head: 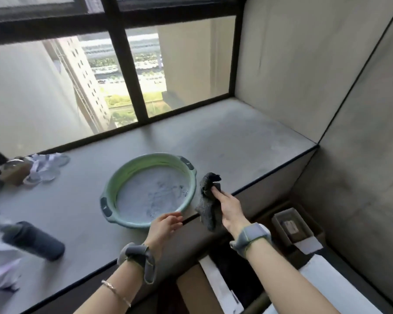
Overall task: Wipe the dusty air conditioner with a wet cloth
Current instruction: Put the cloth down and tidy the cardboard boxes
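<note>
The right hand (230, 208) held the cloth (208, 200), fingers and thumb pinched on its upper part, so the dark grey fabric bunched above the grip and hung down in a limp fold below it. The cloth hung just off the front edge of the ledge (225, 141), right beside the basin (149, 191), not touching the water. A grey strap (251, 237) wrapped that wrist.

The left hand (166, 224) held nothing. Its fingers were loosely curled and relaxed, close to the near rim of the basin; whether they touched the rim could not be told. That wrist wore a grey strap (137, 257) too, with a thin bracelet (116, 292) further up the forearm.

The basin was green, round, with dark handles on two sides, and it held cloudy water with a few bubbles. It sat near the ledge's front edge.

To the left, a dark bottle (33, 240) lay on its side, well apart from the basin. Further back on the left sat a blurred heap of white crumpled material (47, 165) next to a tan object (13, 172).

Behind the ledge stood a window (120, 64) with a dark frame, tall buildings beyond it. Below the ledge on the right, cardboard boxes (290, 225) stood open. The air conditioner was not in sight.
</note>
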